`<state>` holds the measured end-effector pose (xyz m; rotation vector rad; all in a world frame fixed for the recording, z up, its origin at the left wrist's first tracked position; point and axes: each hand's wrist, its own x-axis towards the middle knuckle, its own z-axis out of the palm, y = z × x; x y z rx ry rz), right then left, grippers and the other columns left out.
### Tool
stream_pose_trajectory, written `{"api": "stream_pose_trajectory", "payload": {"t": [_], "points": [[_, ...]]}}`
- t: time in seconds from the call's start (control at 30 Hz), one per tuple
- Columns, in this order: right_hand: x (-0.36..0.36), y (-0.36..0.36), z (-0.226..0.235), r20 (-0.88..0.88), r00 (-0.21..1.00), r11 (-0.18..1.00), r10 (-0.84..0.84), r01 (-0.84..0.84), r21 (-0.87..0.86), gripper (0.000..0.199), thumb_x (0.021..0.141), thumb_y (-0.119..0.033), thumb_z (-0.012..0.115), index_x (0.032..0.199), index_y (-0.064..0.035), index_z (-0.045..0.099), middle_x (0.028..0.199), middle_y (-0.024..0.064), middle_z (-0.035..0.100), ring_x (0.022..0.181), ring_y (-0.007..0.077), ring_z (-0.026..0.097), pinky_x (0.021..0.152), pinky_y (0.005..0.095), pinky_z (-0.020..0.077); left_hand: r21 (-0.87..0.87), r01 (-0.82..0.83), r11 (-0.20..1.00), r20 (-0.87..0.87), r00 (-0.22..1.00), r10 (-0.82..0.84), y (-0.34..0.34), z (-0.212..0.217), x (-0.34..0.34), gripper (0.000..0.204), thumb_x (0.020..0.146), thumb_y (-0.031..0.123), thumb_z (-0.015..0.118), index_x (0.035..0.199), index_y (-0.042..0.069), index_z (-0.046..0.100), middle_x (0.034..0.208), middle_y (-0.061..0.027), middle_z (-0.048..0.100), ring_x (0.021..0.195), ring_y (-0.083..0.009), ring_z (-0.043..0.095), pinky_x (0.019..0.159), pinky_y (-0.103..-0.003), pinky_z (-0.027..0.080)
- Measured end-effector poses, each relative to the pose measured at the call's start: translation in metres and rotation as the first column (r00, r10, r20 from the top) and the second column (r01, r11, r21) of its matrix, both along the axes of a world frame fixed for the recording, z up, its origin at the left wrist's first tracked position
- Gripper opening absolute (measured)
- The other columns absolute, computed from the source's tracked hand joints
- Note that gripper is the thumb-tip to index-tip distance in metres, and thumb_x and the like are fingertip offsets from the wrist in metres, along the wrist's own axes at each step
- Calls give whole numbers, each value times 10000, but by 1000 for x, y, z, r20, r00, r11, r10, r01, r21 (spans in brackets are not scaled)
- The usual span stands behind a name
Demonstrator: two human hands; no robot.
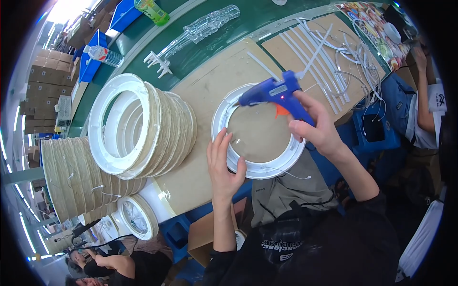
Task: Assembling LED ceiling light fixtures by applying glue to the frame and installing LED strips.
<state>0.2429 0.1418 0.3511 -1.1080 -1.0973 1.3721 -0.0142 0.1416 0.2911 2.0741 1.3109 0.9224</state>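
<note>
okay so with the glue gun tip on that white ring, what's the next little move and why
Probably ease the blue glue gun along the rim of the white ring. Its nozzle sits at the ring's upper left edge, the right hand grips the handle, and the left hand steadies the ring's near left side.

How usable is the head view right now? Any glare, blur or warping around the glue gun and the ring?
Head view: the blue glue gun in the right hand and the white ring under the left hand are sharp and evenly lit; glare blows out the top-left corner; fisheye bends the green belt and cardboard sheet edges; the rim is black vignette.
</note>
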Motion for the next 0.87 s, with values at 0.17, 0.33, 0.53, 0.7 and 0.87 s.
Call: {"api": "stream_pose_trajectory", "payload": {"t": [0.17, 0.33, 0.53, 0.7, 0.87], "points": [[-3, 11, -12, -20, 979, 973, 201, -202, -115, 318, 973, -216, 546, 1118, 58, 620, 738, 31, 596, 641, 84, 567, 570, 221, 444, 1, -30, 1000, -87, 996, 30, -2, 1, 1, 534, 798, 38, 594, 1328, 5, 546, 1435, -195, 495, 1312, -426, 448, 1154, -530, 278], [-23, 11, -9, -49, 993, 994, 112, -113, -16, 326, 988, -164, 523, 1217, 65, 557, 984, 111, 660, 872, 150, 678, 655, 243, 542, -26, -27, 999, -82, 996, 25, -3, 0, 4, 512, 814, 34, 572, 1326, 10, 556, 1436, -197, 491, 1311, -446, 438, 1149, -530, 283], [-32, 17, -15, 38, 989, 989, 141, -142, 42, 347, 1010, -105, 471, 1320, 48, 490, 1202, 130, 619, 1006, 174, 678, 693, 252, 564, -9, -26, 1000, -63, 998, 25, -3, -2, 0, 477, 804, 44, 583, 1280, 11, 591, 1412, -191, 511, 1300, -447, 450, 1137, -527, 301], [-29, 17, -22, 99, 987, 988, 123, -132, 85, 331, 1019, -114, 454, 1310, 38, 506, 1148, 97, 627, 893, 127, 662, 665, 239, 542, -9, -35, 999, -42, 999, 34, -2, -2, 1, 462, 789, 36, 590, 1250, 12, 607, 1397, -189, 524, 1291, -443, 460, 1121, -522, 326], [-27, 15, -26, 267, 954, 987, 138, -156, 47, 435, 1013, -157, 480, 1413, 11, 451, 1156, 107, 636, 866, 103, 642, 675, 240, 534, -19, -33, 999, -25, 999, 32, -2, -4, -1, 464, 788, 36, 596, 1251, 27, 613, 1406, -185, 518, 1302, -434, 453, 1128, -518, 317]]}}
